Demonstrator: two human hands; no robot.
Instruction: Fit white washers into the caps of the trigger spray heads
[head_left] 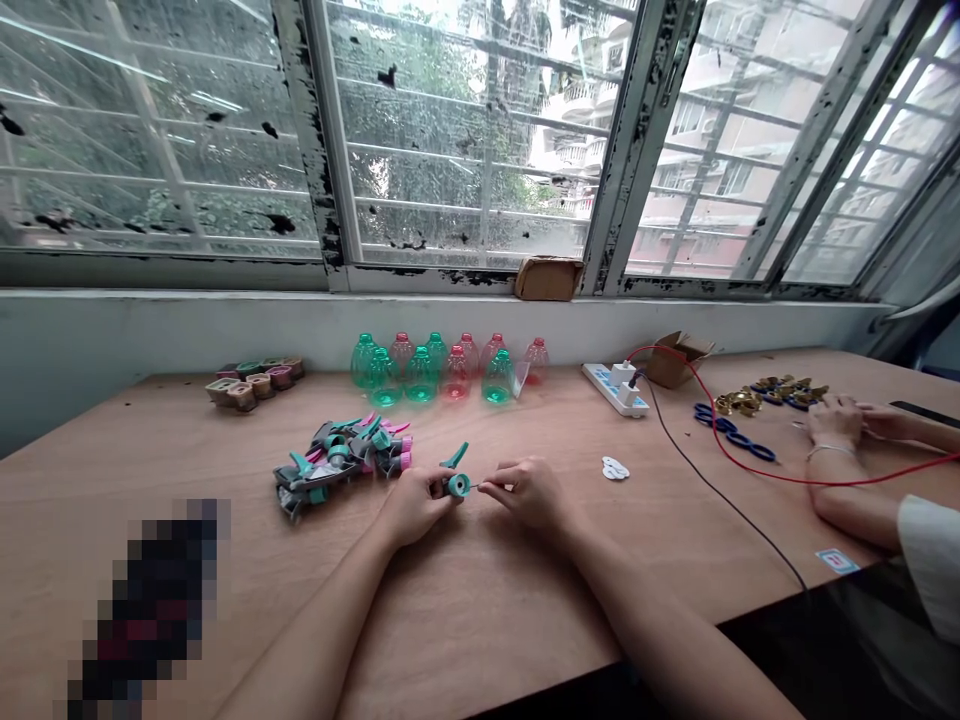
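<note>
Daylight is admitted through the spotted windows point(465, 130), and the buildings point(697, 130) outside are partly washed out by it. The wooden table point(480, 620) is lit softly, with faint shadows (the frame edges are bowed by wide-angle distortion), and a pixelated patch point(146, 600) is blurred.

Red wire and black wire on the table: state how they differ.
The red wire swings wide right toward the co-worker's forearm, while the black wire heads down to the table's front edge. The red wire curves in a broad arc; the black wire runs straighter. Both are thin and lead from the power strip.
</note>
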